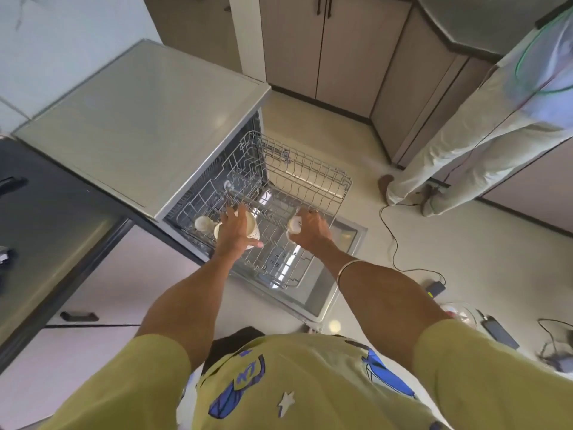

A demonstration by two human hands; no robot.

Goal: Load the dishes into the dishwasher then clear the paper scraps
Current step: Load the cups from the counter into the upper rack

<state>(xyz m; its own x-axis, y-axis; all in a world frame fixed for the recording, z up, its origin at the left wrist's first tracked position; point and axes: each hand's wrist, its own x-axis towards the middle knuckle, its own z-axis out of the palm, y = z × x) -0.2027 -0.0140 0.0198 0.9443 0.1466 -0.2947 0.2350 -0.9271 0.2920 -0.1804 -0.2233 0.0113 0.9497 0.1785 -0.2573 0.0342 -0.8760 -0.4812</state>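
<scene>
The dishwasher stands open with its wire rack pulled out over the lowered door. My left hand is over the rack's left part, shut on a cream cup. A second cream cup lies in the rack just left of it. My right hand holds a small white cup above the rack's middle. No paper scraps are in view.
A dark counter runs along the left. Brown cabinets line the back wall. Another person stands at the right. Cables, a charger and a phone lie on the floor to the right.
</scene>
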